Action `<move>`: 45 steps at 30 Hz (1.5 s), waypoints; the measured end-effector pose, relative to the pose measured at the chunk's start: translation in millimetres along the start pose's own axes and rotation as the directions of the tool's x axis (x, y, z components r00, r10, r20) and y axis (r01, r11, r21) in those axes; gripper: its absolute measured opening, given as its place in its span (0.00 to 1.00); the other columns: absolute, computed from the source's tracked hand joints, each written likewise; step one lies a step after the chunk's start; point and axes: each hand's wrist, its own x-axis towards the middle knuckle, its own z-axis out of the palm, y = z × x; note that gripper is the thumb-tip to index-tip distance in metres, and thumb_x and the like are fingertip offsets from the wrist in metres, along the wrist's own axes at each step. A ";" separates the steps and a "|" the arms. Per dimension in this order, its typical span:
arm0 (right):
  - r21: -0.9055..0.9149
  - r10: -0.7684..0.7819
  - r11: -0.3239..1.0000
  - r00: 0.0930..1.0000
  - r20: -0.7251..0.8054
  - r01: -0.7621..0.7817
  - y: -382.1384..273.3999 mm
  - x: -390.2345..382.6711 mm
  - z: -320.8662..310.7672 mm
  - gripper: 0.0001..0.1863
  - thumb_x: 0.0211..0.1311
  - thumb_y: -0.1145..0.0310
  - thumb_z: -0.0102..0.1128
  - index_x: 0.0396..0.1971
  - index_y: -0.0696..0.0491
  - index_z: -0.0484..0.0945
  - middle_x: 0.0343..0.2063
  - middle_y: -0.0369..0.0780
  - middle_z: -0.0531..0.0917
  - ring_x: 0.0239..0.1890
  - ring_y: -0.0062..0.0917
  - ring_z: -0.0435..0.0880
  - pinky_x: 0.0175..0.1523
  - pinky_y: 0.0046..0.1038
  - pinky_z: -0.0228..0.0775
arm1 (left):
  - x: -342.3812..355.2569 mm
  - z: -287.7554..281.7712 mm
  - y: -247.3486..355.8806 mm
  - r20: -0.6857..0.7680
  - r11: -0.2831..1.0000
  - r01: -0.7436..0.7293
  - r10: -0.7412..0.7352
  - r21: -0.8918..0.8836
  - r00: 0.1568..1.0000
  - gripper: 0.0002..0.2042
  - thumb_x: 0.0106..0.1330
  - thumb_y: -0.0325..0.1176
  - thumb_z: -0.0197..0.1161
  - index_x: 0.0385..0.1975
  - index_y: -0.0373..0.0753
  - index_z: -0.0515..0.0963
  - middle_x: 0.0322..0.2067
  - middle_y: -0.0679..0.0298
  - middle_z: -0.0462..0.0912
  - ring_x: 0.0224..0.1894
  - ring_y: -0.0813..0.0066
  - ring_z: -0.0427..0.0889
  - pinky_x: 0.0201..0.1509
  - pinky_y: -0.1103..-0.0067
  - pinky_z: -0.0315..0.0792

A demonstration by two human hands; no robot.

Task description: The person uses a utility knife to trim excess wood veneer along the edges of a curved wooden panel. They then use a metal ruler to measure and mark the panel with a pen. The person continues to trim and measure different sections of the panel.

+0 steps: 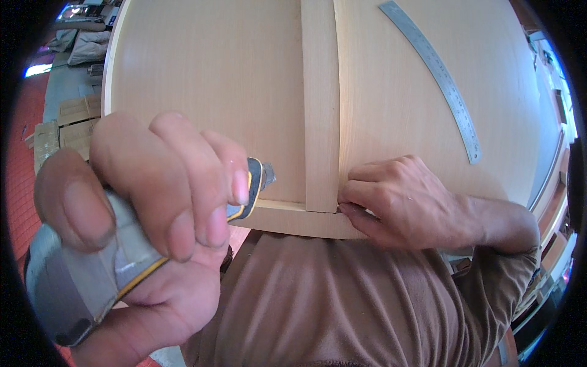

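Grey tool diagonal, tip upper right

grips: 2 | handheld tool: 1 | ruler: 1 | shirt: 1

From the head, we are looking down through a fisheye onto a wood-grained panel, the left hand looming nearest.

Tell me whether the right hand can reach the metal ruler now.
Probably yes: the metal ruler lies beyond the right hand on the wood-grain panel, with nothing visible between them. That hand is curled at the wooden strip, so it would need to leave there first.
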 end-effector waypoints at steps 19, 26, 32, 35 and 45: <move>-0.002 -0.137 0.991 0.987 -0.083 0.137 15.4 7.0 7.1 0.07 0.53 0.71 0.62 0.23 0.56 0.74 0.24 0.42 0.77 0.29 0.40 0.83 0.31 0.42 0.74 | 5.0 11.6 -2.9 0.082 0.961 0.241 -0.231 -0.140 0.970 0.30 0.63 0.59 0.73 0.49 0.43 0.68 0.34 0.68 0.69 0.35 0.76 0.71 0.44 0.74 0.65; -0.011 -0.169 0.986 0.985 -0.047 0.169 17.4 10.9 4.7 0.07 0.51 0.71 0.63 0.23 0.56 0.73 0.24 0.41 0.76 0.28 0.38 0.83 0.31 0.42 0.74 | 2.9 5.0 -1.3 0.047 0.974 0.202 -0.198 -0.102 0.979 0.30 0.63 0.59 0.73 0.49 0.43 0.67 0.33 0.68 0.69 0.34 0.76 0.71 0.44 0.74 0.65; -0.024 -0.201 0.979 0.979 -0.024 0.201 19.1 11.6 2.5 0.07 0.51 0.72 0.62 0.23 0.56 0.72 0.25 0.41 0.75 0.28 0.37 0.82 0.31 0.40 0.75 | 0.9 3.0 -2.6 0.054 0.972 0.206 -0.201 -0.113 0.978 0.29 0.64 0.58 0.73 0.49 0.43 0.67 0.33 0.68 0.70 0.34 0.76 0.71 0.44 0.74 0.66; -0.015 -0.196 0.981 0.981 0.000 0.196 18.0 14.6 -1.1 0.07 0.51 0.73 0.62 0.23 0.56 0.72 0.25 0.41 0.74 0.29 0.37 0.82 0.32 0.41 0.75 | 2.3 0.7 -3.8 0.051 0.967 0.218 -0.213 -0.132 0.976 0.28 0.65 0.58 0.72 0.49 0.44 0.68 0.33 0.68 0.70 0.34 0.76 0.71 0.44 0.74 0.67; 0.000 -0.207 0.978 0.977 0.040 0.208 15.4 9.4 -23.8 0.08 0.53 0.73 0.61 0.24 0.59 0.71 0.27 0.45 0.75 0.31 0.42 0.81 0.38 0.44 0.74 | 6.8 -0.3 -9.2 0.185 0.926 0.365 -0.344 -0.096 0.921 0.28 0.67 0.60 0.69 0.49 0.44 0.68 0.33 0.69 0.69 0.33 0.77 0.71 0.43 0.73 0.68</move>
